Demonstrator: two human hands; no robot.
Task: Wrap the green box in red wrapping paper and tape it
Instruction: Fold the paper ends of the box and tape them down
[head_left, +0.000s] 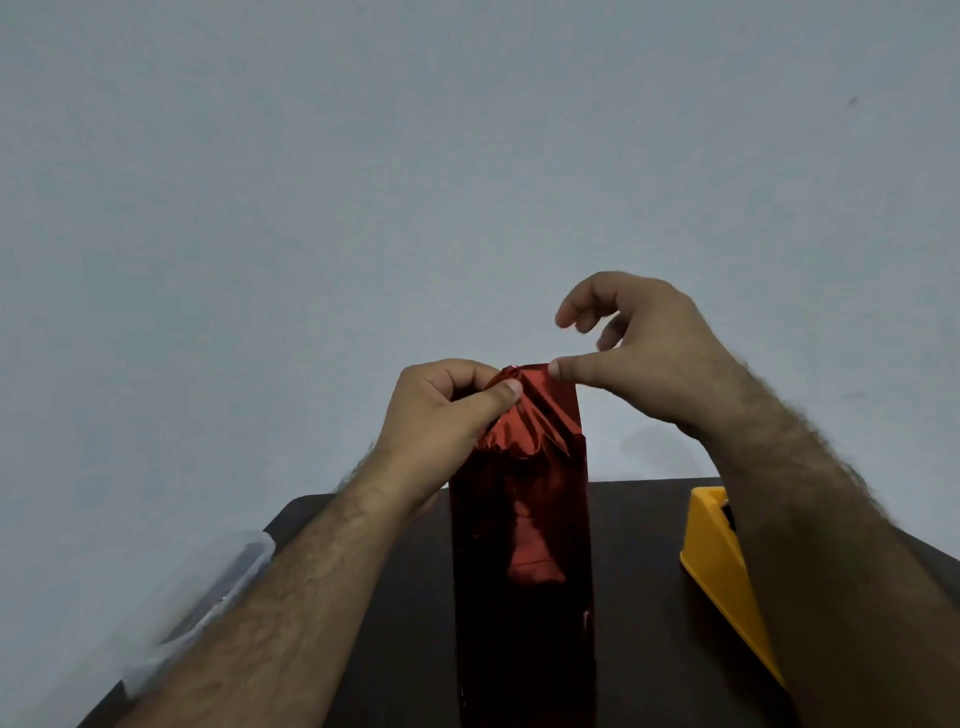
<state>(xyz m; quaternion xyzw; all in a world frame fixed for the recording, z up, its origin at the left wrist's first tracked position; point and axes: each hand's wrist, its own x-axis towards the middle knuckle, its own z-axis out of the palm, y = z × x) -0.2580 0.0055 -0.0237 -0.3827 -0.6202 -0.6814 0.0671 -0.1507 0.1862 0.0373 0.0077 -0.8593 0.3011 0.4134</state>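
We stand at a dark table (395, 597) with the box (522, 561) upright on it between our forearms. It is already covered in red paper (524, 415), so none of the green shows. Standing tall on a narrow end, it may tip if we push sideways at the top, and nothing steadies it lower down.

To the right, near the box but apart from it, sits the yellow dispenser (722, 561). Our right forearm hides most of it, so we cannot tell whether a strip is ready. Reaching for one would mean letting go of a fold.

The paper above the box top is gathered and creased. Our left hand (441, 410) pinches the left side of this bunch between thumb and curled fingers. Our right hand (639, 353) touches the right top corner with the thumb tip alone, its fingers loosely curled and holding nothing. That light contact is the weak point: the foil looks springy and could open again, or tear if we pull too hard.
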